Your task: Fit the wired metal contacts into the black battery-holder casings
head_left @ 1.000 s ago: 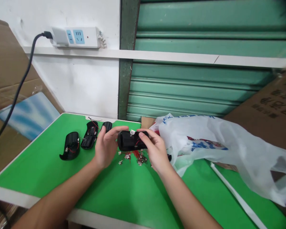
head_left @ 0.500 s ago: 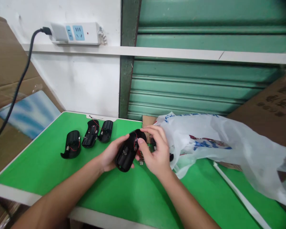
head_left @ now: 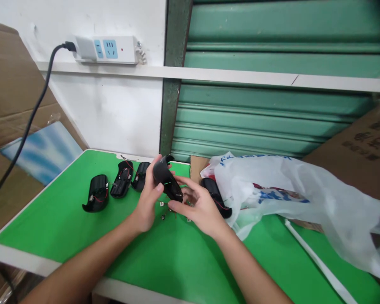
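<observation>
A black curved plastic housing (head_left: 166, 180) is held tilted above the green table between both hands. My left hand (head_left: 148, 198) is closed on its upper left side, with the thumb on the near face. At the lower end, the fingers of my right hand (head_left: 198, 204) are closed around the housing; their tips are partly hidden. Beneath the hands lie small metal contact pieces (head_left: 163, 217), some with red wires, partly covered. Another black housing with a red wire (head_left: 215, 196) rests right of my right hand.
On the left of the green table (head_left: 66, 236) lie three similar housings, among them a hook-ended one (head_left: 96, 194). A white plastic bag (head_left: 272, 185) covers the right back, near a white strip (head_left: 319, 261). A power strip (head_left: 106, 50) hangs on the wall.
The housing was level, then turned lengthwise with its wired inside up; now it is tipped with its curved end raised. My left hand has risen with it, and the right grips its lower end.
</observation>
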Motion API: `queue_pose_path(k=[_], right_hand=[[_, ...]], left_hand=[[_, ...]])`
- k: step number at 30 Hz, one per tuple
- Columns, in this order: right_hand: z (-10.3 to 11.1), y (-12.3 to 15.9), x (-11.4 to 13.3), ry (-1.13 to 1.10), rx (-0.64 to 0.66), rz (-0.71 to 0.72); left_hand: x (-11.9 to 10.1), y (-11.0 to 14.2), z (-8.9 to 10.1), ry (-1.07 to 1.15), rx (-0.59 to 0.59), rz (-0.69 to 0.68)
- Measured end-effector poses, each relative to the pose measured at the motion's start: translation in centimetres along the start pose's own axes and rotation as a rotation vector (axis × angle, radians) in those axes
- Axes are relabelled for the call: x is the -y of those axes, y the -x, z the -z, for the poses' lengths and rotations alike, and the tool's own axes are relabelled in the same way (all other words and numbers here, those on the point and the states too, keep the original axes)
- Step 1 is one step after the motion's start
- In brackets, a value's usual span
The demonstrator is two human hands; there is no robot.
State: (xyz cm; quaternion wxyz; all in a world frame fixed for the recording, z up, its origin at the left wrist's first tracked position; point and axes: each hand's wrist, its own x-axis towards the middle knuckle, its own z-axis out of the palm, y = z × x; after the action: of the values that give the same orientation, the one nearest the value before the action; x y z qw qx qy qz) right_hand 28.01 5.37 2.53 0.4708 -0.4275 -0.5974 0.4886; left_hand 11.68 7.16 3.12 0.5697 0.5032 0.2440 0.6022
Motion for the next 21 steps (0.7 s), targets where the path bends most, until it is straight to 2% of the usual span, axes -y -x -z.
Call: queue_pose_path(k=[2, 3, 5, 6, 9, 11, 13, 15, 19, 21], right_hand=[[0.4, 0.0, 0.2, 0.067, -0.017, 0.074], [0.5, 0.0, 0.3, 0.117, -0.025, 0.139], [0.7, 0.1, 0.5, 0.227, -0.02, 0.297], [0.7, 0.1, 0.6, 0.283, -0.006, 0.367], [0.7, 0.2, 0.6, 0.451, 0.007, 0.491], [0.7, 0.3, 0.3, 0.554, -0.01, 0.505], [0.6, 0.2, -0.1, 0.615, -0.036, 0.501], [0.6, 0.1, -0.5, 0.635, -0.104, 0.487], [0.4, -0.2, -0.9, 0.579, -0.389, 0.431], [0.3, -0.3, -0.9, 0.488, -0.455, 0.388]], left_hand=[[-0.9, -0.6, 0.1, 0.136, 0.013, 0.062], [-1.4, -1.0, 0.3, 0.198, 0.014, 0.134], [-2.3, -1.7, 0.6, 0.243, 0.002, 0.31], [-2.6, -2.0, 0.9, 0.232, 0.017, 0.448], [-2.8, -2.2, 1.6, 0.185, 0.169, 0.862], [-2.4, -2.1, 2.1, 0.174, 0.288, 1.005], [-2.1, -2.0, 2.3, 0.174, 0.359, 1.056], [-1.9, -2.0, 2.3, 0.19, 0.367, 1.046], [-2.1, -2.1, 1.3, 0.271, 0.216, 0.876], [-2.1, -1.9, 0.5, 0.268, 0.121, 0.809]])
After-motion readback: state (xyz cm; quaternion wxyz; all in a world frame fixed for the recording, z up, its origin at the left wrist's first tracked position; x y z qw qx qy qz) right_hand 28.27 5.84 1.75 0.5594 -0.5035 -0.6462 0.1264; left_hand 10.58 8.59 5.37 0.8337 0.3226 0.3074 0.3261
